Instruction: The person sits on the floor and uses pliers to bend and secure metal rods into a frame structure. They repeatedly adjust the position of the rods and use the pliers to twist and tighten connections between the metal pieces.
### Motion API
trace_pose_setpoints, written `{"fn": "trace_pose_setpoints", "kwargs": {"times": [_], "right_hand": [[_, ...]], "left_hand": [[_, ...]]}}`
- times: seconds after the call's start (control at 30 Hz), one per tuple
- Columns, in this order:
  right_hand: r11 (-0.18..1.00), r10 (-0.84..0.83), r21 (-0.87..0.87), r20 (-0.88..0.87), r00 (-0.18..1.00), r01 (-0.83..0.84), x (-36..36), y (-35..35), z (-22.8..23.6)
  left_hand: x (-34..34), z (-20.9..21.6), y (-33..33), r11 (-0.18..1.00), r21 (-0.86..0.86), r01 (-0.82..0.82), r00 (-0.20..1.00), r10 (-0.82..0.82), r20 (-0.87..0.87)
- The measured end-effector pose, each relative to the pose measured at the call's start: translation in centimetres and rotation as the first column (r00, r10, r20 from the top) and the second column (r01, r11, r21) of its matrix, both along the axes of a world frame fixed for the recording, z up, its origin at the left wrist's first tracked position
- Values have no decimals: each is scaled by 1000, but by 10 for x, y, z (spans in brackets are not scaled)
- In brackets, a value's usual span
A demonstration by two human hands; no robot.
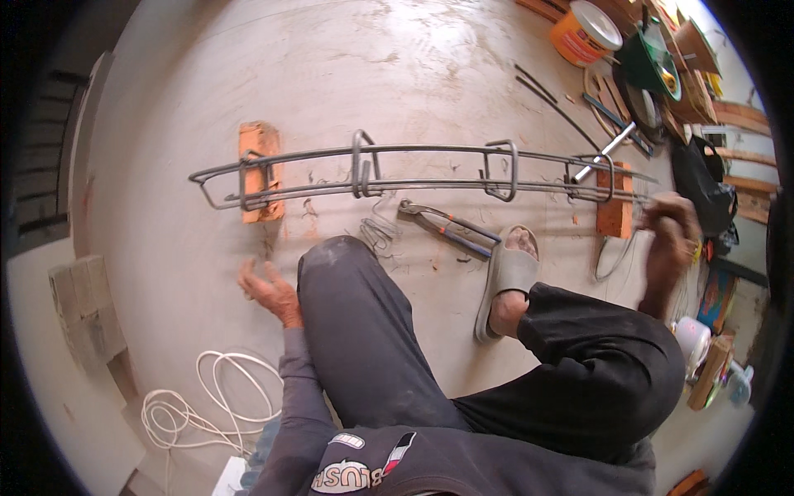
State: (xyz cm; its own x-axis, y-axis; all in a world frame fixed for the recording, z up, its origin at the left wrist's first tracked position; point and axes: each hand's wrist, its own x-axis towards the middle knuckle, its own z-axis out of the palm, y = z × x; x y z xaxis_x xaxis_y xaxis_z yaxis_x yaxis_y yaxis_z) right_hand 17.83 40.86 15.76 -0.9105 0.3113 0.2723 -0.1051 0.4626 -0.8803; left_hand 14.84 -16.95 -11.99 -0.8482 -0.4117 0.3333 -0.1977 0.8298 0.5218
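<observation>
A long steel rebar cage [422, 149], long bars with several bent stirrups around them, lies across two orange bricks, the left brick [260, 136] and the right brick [614, 217]. My left hand [271, 291] is open beside my knee, fingers apart and nothing in them. Close to the cage's right end is my right hand [674, 230]; its fingers are bent and blurred, so whether they grip a bar is unclear. Below the cage lie long-handled nippers [451, 221] and a loose bundle of thin wire [379, 233].
A silvery tube [604, 154] leans by the right brick. An orange-and-white bucket [584, 35], a green container [649, 62] and timber crowd the far right. White cable [217, 357] coils at lower left, near grey blocks [85, 302]. My sandalled foot [506, 273] stands beside the nippers.
</observation>
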Motion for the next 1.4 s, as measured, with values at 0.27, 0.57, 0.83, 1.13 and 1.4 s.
{"fn": "trace_pose_setpoints", "kwargs": {"times": [0.27,0.57,0.83,1.13,1.4], "right_hand": [[512,450,588,437,779,-626,-17,-127,159],[409,349,607,585,732,-681,-12,-173,146],[427,172,566,715,678,-705,-20,-166,138],[450,42,431,865,501,-782,-54,-161,134],[398,55,352,913,405,-847,-76,-147,119]], "left_hand": [[56,-42,10,997,-65,48,992,-40,123],[52,-41,27,993,-67,98,977,-83,199],[30,-43,35,986,-74,146,964,-125,236],[24,-31,42,977,-88,193,936,-157,314],[17,-18,53,981,-86,175,912,-128,389]]}}
